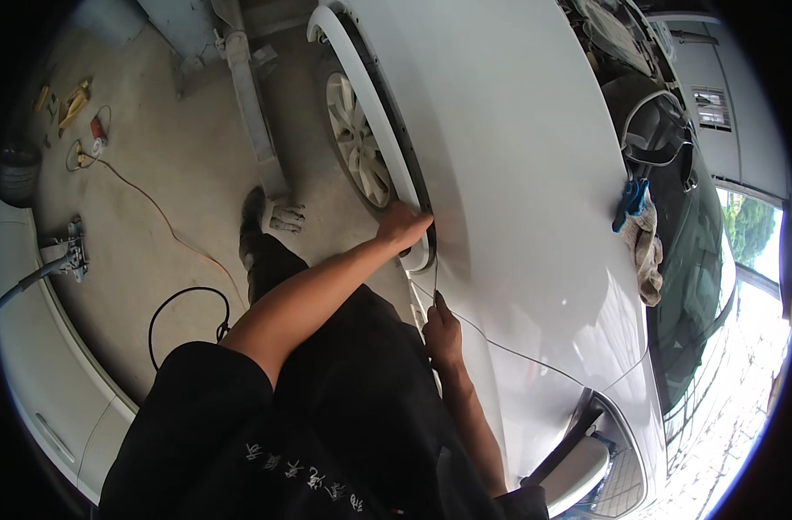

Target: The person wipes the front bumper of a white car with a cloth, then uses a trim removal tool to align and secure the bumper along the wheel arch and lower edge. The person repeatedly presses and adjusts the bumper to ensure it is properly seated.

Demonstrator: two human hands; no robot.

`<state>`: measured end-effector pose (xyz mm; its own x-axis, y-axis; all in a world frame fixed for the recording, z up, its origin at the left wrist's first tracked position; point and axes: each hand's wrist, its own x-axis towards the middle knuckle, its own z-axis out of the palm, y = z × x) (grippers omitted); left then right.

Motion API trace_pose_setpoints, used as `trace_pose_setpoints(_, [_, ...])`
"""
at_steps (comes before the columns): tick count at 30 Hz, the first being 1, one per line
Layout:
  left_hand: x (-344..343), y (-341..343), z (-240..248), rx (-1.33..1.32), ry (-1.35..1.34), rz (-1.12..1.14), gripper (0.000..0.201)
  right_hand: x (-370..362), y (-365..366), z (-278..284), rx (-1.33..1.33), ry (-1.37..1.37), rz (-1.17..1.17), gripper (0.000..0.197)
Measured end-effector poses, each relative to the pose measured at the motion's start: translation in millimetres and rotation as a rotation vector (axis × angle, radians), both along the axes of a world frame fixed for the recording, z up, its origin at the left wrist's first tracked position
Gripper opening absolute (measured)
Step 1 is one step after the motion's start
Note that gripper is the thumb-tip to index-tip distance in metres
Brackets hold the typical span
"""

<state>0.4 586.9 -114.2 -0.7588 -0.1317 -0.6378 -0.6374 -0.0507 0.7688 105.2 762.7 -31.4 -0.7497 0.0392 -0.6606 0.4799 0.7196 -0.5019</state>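
the left hand [403, 227] reaches across to the white wheel-arch trim [380, 121], its grip closed around the lower end, with the fingers curled about the edge. the trim runs along the front wheel opening of the white car [500, 156], a dark gap showing between it and the fender for much of its length. the spoked wheel [354, 139] sits just left of it. the right hand [444, 338] is below, near the trim's lower end and close to the seam by the door; a dark tip shows beside its thumb, but i cannot tell whether its grip is closed on anything. a blue-and-grey glove [645, 251] lies near the base of the windshield [691, 312], and another grey glove [288, 218] rests on the floor [184, 165] near the person's shoe [253, 208]. farther left, an orange cable [175, 230] trails over the floor, with a black hose [152, 325] looped nearer the person.
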Motion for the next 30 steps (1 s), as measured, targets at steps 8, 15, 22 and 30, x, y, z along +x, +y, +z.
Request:
trace_pose_setpoints(8, [0.2,3.5,-30.1,-0.146,0.275,-0.292,0.046,-24.7,29.0,-28.1,0.158,0.168,1.019,0.008])
trace_pose_setpoints(15, [-6.1,10.5,-44.5,-0.004,-0.004,-0.141,0.058,-40.2,26.0,-31.8,0.265,-0.008,1.308,0.007])
trace_pose_setpoints(22, [-1.5,2.2,-21.1,-0.050,-0.059,-0.146,0.061,-55.5,21.9,-27.1,0.239,-0.039,1.565,0.009])
trace_pose_setpoints(30, [-4.8,-3.7,-29.9,-0.073,0.158,-0.399,0.056,-61.1,19.9,-33.2,0.156,-0.035,1.665,0.015])
